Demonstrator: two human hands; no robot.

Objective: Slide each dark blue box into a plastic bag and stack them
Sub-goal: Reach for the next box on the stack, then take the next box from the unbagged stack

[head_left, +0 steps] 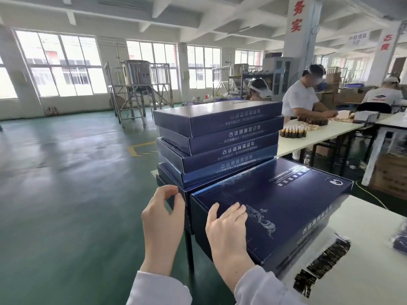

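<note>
1. Green floor [66,172] ran off to the left under a long wall of windows [59,62], and a steel tank [137,73] stood on a metal frame in front of the glass.
2. Nearer me, the left hand [161,221] was raised at the left corner of the lowest boxes. Its fingers were curled, with thumb and forefinger close together right at that corner. I could not tell whether they pinched anything between them.
3. Just beyond it rose the stack [220,137] of dark blue boxes, several high and laid unevenly, each one shifted a little from the one beneath.
4. The right hand [226,227] rested on the near box [297,205], fingers fairly straight and laid flat on the lid near its left edge, the thumb lifted beside them. The two hands were apart.
5. That near box lay flat at the left end of a white table [363,271], just in front of the stack. Its top carried a glossy, faintly wrinkled sheen, though I could not say for sure that it was plastic.
6. To its right, black strips [328,256] lay on the table.
7. Further back on the right, workers [299,100] sat at another table with rows of small bottles [293,132].
</note>
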